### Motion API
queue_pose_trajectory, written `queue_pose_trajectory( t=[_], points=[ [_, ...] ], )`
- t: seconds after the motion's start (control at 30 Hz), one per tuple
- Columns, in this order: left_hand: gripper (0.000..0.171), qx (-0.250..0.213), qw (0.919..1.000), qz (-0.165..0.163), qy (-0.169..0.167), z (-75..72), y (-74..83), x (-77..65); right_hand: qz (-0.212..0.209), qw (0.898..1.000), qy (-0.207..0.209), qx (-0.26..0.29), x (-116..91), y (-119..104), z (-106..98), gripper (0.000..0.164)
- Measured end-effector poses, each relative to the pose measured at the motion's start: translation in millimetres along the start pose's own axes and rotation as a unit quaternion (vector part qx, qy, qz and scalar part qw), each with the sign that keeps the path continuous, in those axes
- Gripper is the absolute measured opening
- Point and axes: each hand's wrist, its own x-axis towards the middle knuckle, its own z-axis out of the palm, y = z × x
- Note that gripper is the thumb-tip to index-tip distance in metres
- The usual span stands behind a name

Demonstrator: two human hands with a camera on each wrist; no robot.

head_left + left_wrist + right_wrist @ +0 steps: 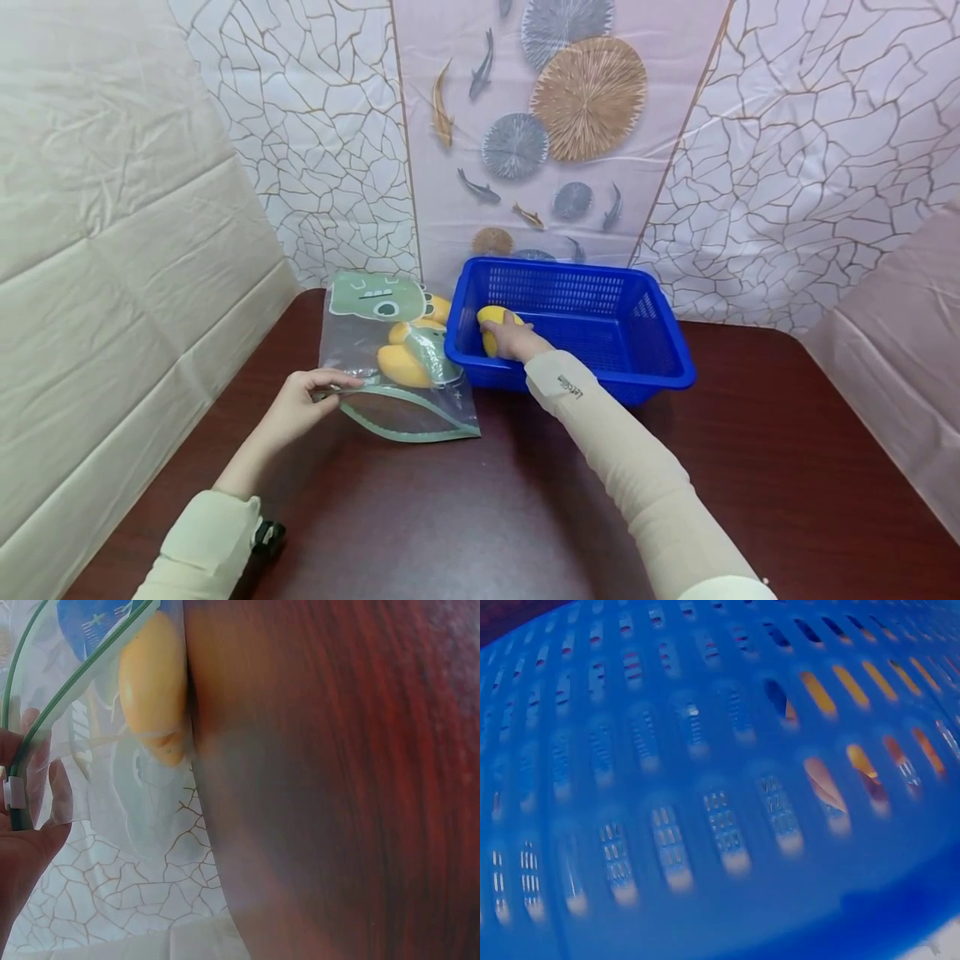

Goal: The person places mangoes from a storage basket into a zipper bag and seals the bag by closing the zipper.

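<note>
A clear zip bag [341, 346] with green cartoon print lies on the table, its zip mouth spread apart toward the near side. Several yellow mangoes [403, 367] are inside it; one mango [154, 682] shows through the plastic in the left wrist view. My left hand [303, 404] pinches the left corner of the bag's mouth between thumb and fingers. Inside the blue basket [573, 379], at its left end, my right hand [517, 340] grips a yellow mango [489, 345]. In the right wrist view the slotted basket wall [705, 900] covers most of that hand and mango.
The basket stands right of the bag, its left side close against it. Both are on a dark red-brown table [450, 517]. A patterned cloth wall [337, 142] rises behind, with pale fabric [97, 275] along the left.
</note>
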Motion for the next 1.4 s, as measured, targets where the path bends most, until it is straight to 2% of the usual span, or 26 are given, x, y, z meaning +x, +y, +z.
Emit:
queue_pose_trajectory(
  t=[0.1,0.27,0.4,0.53,0.7,0.97,1.4],
  points=[
    [0.034,0.002,1.0000,-0.005,-0.004,0.4,-1.3,-1.1,-0.005,1.000,0.011,0.016,0,4,4,0.055],
    [0.034,0.003,0.9999,-0.013,-0.007,0.8,-2.7,-2.7,-0.012,0.998,0.065,0.012,3,11,12,0.051],
    [0.033,0.006,0.9999,-0.012,-0.008,1.8,-2.8,-2.3,-0.009,0.995,0.098,-0.010,6,17,14,0.057],
    [0.032,0.006,0.9999,-0.013,-0.006,2.1,-2.4,-1.7,-0.027,0.989,0.139,-0.038,8,24,14,0.063],
    [0.032,0.008,0.9999,-0.014,-0.004,1.8,-2.2,-1.6,-0.044,0.982,0.178,-0.035,6,28,9,0.065],
    [0.033,0.002,1.0000,-0.006,-0.004,2.0,-2.5,-2.2,-0.056,0.975,0.210,-0.042,2,36,4,0.066],
    [0.034,-0.006,1.0000,-0.002,-0.006,-0.6,-1.5,0.9,-0.077,0.974,0.207,-0.051,-10,36,-7,0.066]
  ],
)
